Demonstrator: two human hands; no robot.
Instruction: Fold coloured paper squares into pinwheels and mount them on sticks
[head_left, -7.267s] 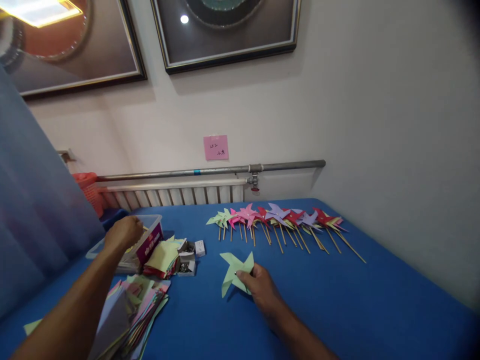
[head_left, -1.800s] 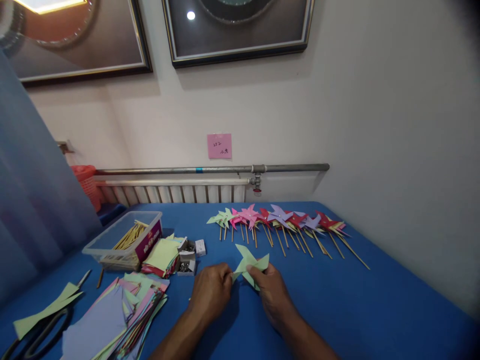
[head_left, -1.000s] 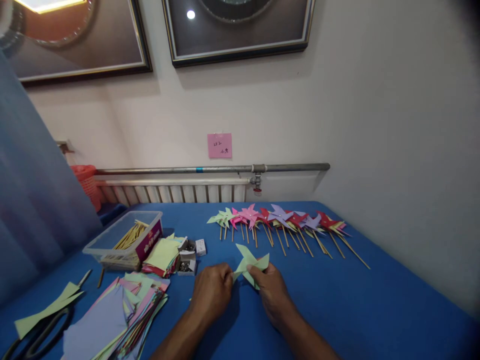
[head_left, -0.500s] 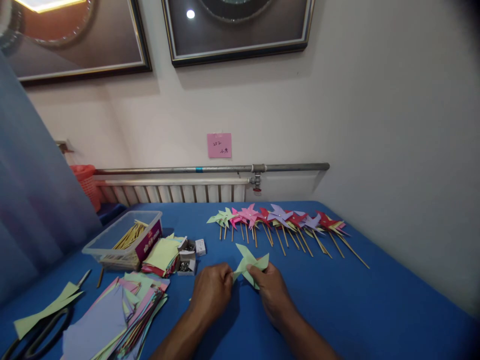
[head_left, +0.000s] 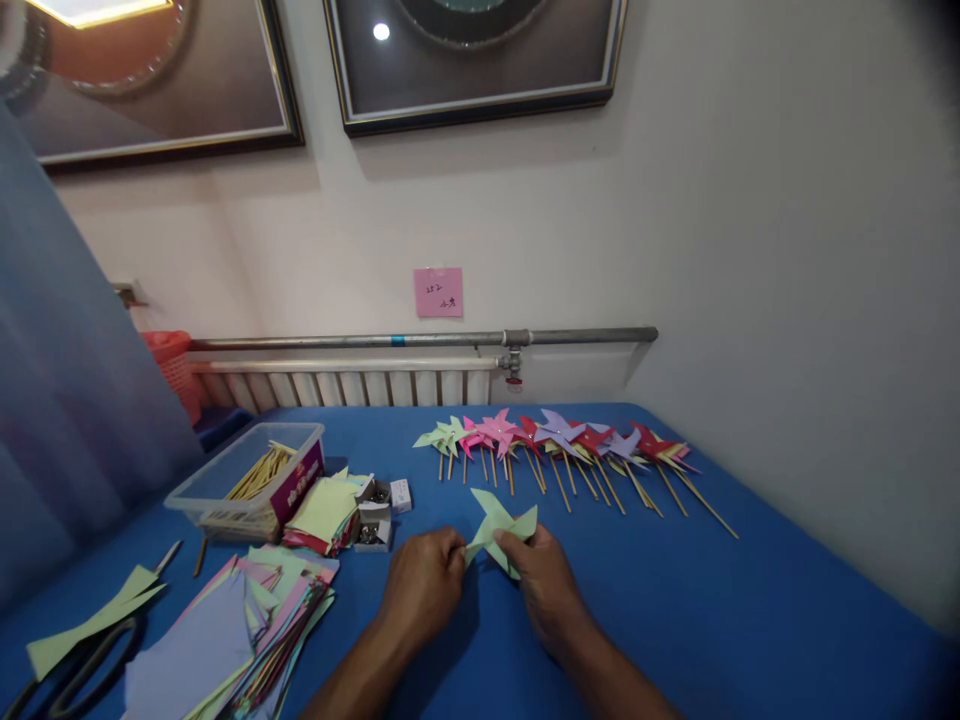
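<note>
A light green paper pinwheel (head_left: pixel 498 526) is held low over the blue table (head_left: pixel 675 600) between both hands. My left hand (head_left: pixel 424 583) pinches its left side, fingers curled. My right hand (head_left: pixel 544 580) grips its right side, thumb on top of the folded paper. I cannot tell whether a stick is attached; anything beneath the hands is hidden. Behind it lies a row of finished pinwheels (head_left: pixel 555 440) on wooden sticks in green, pink, red and purple.
A clear plastic tub of wooden sticks (head_left: pixel 251 478) stands at the left, beside stacked paper squares (head_left: pixel 324 510) and small boxes of pins (head_left: pixel 373 515). Loose coloured paper (head_left: pixel 225 635) and black scissors (head_left: pixel 67 665) lie front left. A radiator (head_left: pixel 352 385) and wall bound the back.
Seven seconds ago my left hand was reaching into the stick tub while the right held the pinwheel alone. Both hands now hold it; over the last second nothing visibly moved.
</note>
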